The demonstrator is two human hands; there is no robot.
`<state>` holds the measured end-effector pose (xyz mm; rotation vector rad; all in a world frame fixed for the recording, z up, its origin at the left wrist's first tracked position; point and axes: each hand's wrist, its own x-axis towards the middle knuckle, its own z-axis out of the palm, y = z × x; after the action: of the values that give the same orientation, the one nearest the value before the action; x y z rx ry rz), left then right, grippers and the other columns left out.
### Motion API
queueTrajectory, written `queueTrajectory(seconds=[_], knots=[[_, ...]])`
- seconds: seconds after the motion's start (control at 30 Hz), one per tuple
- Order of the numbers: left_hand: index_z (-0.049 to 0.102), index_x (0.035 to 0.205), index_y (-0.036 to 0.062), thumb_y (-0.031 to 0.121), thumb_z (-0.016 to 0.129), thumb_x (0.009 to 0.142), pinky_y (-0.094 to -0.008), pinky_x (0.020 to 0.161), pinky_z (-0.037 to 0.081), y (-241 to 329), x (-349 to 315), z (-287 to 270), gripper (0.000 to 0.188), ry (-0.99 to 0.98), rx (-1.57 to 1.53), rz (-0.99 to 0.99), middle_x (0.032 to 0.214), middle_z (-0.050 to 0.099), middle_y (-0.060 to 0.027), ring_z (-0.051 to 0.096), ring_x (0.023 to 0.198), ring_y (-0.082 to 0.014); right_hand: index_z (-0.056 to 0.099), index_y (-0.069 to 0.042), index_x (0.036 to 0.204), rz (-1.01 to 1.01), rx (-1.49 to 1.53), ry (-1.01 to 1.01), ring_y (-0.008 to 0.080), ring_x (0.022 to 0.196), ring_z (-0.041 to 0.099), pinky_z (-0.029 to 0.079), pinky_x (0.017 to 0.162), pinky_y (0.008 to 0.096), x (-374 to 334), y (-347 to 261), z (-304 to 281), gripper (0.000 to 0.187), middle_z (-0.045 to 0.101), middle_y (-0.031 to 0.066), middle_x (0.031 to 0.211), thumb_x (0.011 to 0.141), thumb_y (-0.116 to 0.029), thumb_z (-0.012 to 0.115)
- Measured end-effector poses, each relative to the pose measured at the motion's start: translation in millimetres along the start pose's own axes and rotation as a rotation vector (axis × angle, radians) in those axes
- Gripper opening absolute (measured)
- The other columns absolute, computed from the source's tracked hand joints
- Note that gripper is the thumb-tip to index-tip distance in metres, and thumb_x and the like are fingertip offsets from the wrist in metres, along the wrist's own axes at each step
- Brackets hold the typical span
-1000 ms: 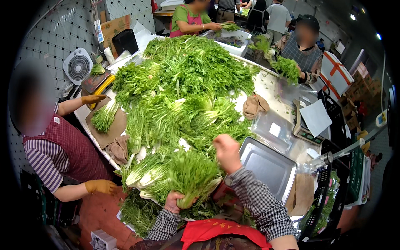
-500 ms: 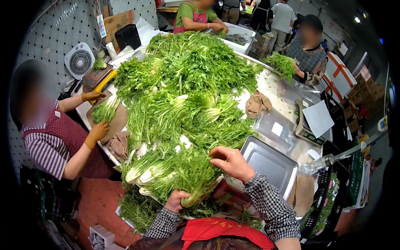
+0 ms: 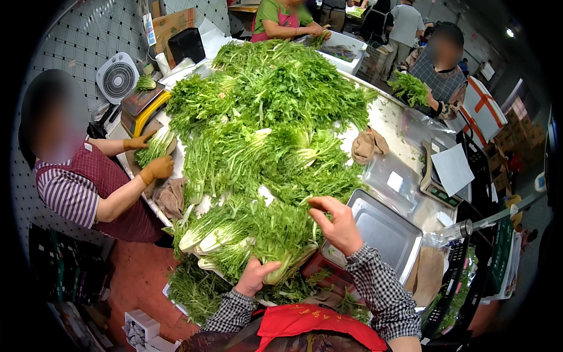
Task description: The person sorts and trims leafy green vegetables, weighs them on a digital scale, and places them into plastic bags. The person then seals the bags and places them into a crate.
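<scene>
My left hand (image 3: 253,277) is at the near edge of the table, its thumb laid across the pale base of a head of curly endive (image 3: 284,243); its other fingers are partly hidden. To the right of those leaves, my right hand (image 3: 337,226) hovers with fingers bent and thumb apart, and I see nothing held in it. Beside my left hand lie several endive heads with white stems (image 3: 211,242). A large heap of loose green endive (image 3: 281,88) covers the middle and far part of the table.
A metal tray (image 3: 384,232) lies right of my right hand, near a scale (image 3: 440,176) and a brown cloth (image 3: 369,145). At left, a gloved co-worker (image 3: 88,182) handles endive; others stand across the table. More greens (image 3: 199,293) fill a container below the near edge.
My left thumb has stretched out over the endive base. My right hand has shifted slightly right and up. The left co-worker's gloved hands have closed in on their endive.
</scene>
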<state>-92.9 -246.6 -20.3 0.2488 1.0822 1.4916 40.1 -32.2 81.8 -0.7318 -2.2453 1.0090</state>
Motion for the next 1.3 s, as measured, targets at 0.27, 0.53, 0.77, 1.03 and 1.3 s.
queueTrajectory(seconds=[0.27, 0.53, 0.77, 1.03, 1.3], knots=[[0.047, 0.134, -0.0013, 0.004, 0.071, 0.08, -0.034, 0.097, 0.047, 10.2, -6.3, 7.0, 0.06, -0.095, 0.224, 0.092, 0.121, 0.063, -0.0105, 0.061, 0.108, -0.0197, 0.062, -0.003, 0.12, -0.038, -0.032, -0.157, 0.0282, 0.102, 0.063, 0.049, 0.089, 0.04, 21.9, 3.8, 15.3, 0.043, 0.066, 0.0171, 0.112, 0.084, -0.025, 0.073], [0.048, 0.134, -0.0012, 0.006, 0.073, 0.08, -0.0323, 0.096, 0.046, 8.2, -9.2, 4.0, 0.06, -0.148, 0.214, 0.021, 0.121, 0.063, -0.0101, 0.061, 0.108, -0.0189, 0.064, -0.001, 0.084, -0.174, -0.266, 0.212, 0.0292, 0.082, 0.062, 0.05, 0.075, 0.0381, 38.9, 14.4, 27.9, 0.007, 0.065, 0.0125, 0.082, 0.078, -0.001, 0.068], [0.052, 0.127, -0.0026, 0.007, 0.069, 0.084, -0.0323, 0.085, 0.052, 2.1, -7.1, 1.5, 0.048, -0.073, 0.005, -0.053, 0.114, 0.065, -0.0111, 0.064, 0.097, -0.0192, 0.067, 0.001, 0.107, -0.063, -0.094, 0.278, 0.0215, 0.086, 0.067, 0.053, 0.076, 0.0322, 34.5, 10.3, -7.1, 0.023, 0.071, 0.0132, 0.095, 0.088, -0.013, 0.067], [0.048, 0.131, -0.002, 0.013, 0.068, 0.088, -0.0336, 0.091, 0.051, 2.0, 6.6, 10.7, 0.05, -0.124, 0.037, 0.023, 0.121, 0.062, -0.0115, 0.062, 0.105, -0.0202, 0.062, -0.001, 0.092, -0.06, -0.074, -0.134, 0.0274, 0.061, 0.061, 0.048, 0.058, 0.036, -14.0, -12.5, 15.7, 0.023, 0.063, 0.0122, 0.071, 0.083, -0.019, 0.074], [0.046, 0.135, -0.004, 0.016, 0.063, 0.091, -0.0386, 0.087, 0.056, 2.7, 13.1, 1.1, 0.051, -0.081, -0.121, -0.084, 0.13, 0.058, -0.0184, 0.064, 0.108, -0.0276, 0.055, 0.001, 0.119, 0.286, 0.48, 0.335, 0.0117, 0.072, 0.061, 0.049, 0.061, 0.0235, 6.3, -4.6, 26.5, 0.029, 0.065, 0.0098, 0.102, 0.091, -0.006, 0.063]])
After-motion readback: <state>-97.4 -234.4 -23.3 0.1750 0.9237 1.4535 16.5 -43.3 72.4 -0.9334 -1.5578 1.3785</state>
